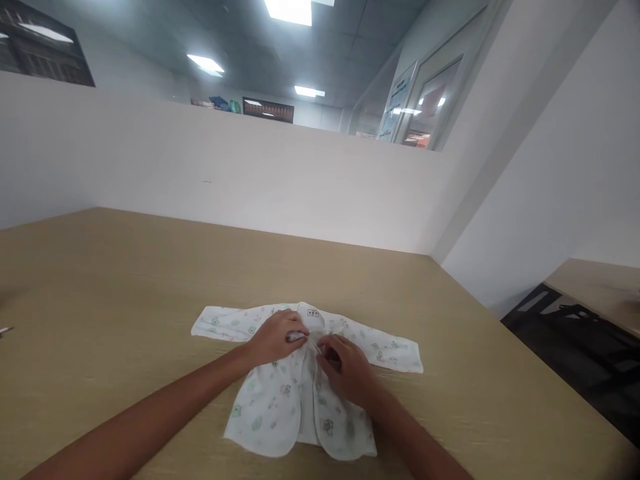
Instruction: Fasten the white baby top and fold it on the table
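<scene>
A small white long-sleeved baby shirt [265, 413], printed with pale green and brown figures, lies spread on the wooden table [150, 267]. Its sleeves stretch out to both sides, and its two front panels part toward the rounded hem. My left hand [280, 337] pinches the front edge just under the collar. Close beside it, my right hand [347, 367] has its fingers closed on the opposite front edge. The cloth is gathered between the two hands. Whatever fastening lies at the fingertips is too small and covered to make out.
A white partition wall [260, 173] rises behind the table's far edge. At the right stands another table [600, 287] with a dark frame beneath. Part of a thin white object [6, 329] shows at the far left.
</scene>
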`<state>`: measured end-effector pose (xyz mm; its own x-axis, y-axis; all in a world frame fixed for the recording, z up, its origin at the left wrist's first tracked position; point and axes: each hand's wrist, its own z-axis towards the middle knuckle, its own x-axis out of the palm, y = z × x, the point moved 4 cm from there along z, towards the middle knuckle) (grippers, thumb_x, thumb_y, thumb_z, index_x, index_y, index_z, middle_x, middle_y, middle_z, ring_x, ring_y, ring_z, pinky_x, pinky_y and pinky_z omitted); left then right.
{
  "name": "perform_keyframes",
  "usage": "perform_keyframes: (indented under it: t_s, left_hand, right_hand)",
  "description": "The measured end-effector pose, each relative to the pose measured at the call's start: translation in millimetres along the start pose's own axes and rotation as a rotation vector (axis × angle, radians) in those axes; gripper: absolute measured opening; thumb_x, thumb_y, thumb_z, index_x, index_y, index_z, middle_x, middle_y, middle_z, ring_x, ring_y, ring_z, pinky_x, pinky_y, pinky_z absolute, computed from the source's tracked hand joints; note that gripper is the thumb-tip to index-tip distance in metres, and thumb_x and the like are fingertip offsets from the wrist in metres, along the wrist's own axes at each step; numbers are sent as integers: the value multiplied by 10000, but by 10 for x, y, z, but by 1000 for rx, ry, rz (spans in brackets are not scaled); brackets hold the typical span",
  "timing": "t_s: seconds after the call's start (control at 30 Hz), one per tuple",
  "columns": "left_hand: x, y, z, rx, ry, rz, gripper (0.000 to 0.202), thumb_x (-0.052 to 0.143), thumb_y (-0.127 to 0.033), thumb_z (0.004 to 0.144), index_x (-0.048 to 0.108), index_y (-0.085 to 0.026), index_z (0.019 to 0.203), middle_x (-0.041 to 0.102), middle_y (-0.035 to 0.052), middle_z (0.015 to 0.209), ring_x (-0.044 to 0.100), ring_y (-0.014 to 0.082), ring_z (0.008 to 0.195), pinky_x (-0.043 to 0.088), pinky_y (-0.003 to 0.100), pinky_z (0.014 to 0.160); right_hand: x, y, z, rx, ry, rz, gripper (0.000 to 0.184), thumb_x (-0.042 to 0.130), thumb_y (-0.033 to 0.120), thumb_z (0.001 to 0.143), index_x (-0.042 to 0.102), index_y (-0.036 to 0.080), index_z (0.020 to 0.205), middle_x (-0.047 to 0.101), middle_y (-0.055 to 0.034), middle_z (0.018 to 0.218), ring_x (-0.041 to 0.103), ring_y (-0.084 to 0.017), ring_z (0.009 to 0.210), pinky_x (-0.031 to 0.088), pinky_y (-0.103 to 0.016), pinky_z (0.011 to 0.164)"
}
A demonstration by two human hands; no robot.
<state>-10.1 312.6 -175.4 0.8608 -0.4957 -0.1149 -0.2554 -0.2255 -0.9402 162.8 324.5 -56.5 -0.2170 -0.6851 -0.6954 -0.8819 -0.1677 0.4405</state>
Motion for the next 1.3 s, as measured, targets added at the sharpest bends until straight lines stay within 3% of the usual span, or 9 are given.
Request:
perform_keyframes:
  t_s: [0.13,0.37,0.6,0.73,0.9,1.0,1.07,1.2,1.3]
  left_hand:
    - [7,44,11,5,5,-3,325,483,-600,909,738,-401,927,701,-95,1075,588,20,1068,379,206,977]
    - [-4,22,23,-21,-16,5,242,531,-551,916,694,-372,923,692,-128,1029,575,-3,1038,389,176,963]
    - [23,9,-3,16,14,53,343,446,-624,908,726,-425,918,685,-116,1061,570,3,1056,378,217,985]
    - [43,11,-42,39,24,82,382,417,-632,908,729,-413,889,679,-116,1075,564,10,1082,358,252,1042]
    - [46,12,-79,82,-5,154,305,414,-574,932,695,-458,959,658,-145,1120,554,-9,1097,365,233,1057]
    - [-2,-20,-95,83,-53,136,242,445,-530,941,641,-469,1068,634,-139,1182,543,-7,1147,370,205,1019]
    - [-47,-70,-111,75,-49,107,226,471,-538,934,634,-424,1041,641,-129,1129,540,-6,1129,361,186,1005]
    - [-75,-208,-157,112,164,90,257,561,-547,909,646,-313,843,619,-107,910,494,-25,884,312,151,870]
    - [-80,-249,-175,87,270,2,139,648,-368,881,624,-264,792,581,-108,839,417,-48,757,244,144,757]
  right_hand:
    - [-3,-3,3,45,22,-21,327,521,312,1004,600,241,1313,643,-3,916,548,-143,783,366,-292,732]
    - [77,6,46,154,1,-127,200,606,328,950,639,211,1109,641,11,890,554,-143,781,341,-295,736]
    - [60,22,90,48,89,-156,348,451,314,1056,584,311,1378,667,20,1192,618,-179,1048,382,-313,838]
    - [58,42,140,48,156,-188,382,428,318,1064,598,300,1406,648,-24,1285,609,-216,1143,406,-332,901]
    - [82,57,120,79,112,-178,415,516,373,1020,571,293,1424,637,-27,1302,598,-224,1155,403,-347,921]
    - [85,52,63,117,29,-180,419,660,400,906,608,254,1296,660,-3,1120,604,-183,933,379,-317,779]
    - [80,46,41,122,-14,-174,261,680,348,869,645,208,1086,636,6,962,548,-146,788,330,-297,696]
    - [34,7,63,137,-61,-32,52,627,214,865,635,165,848,615,1,854,512,-120,748,332,-269,673]
    - [-26,-42,91,164,-80,105,88,615,184,872,639,154,793,622,4,806,529,-111,741,364,-254,681]
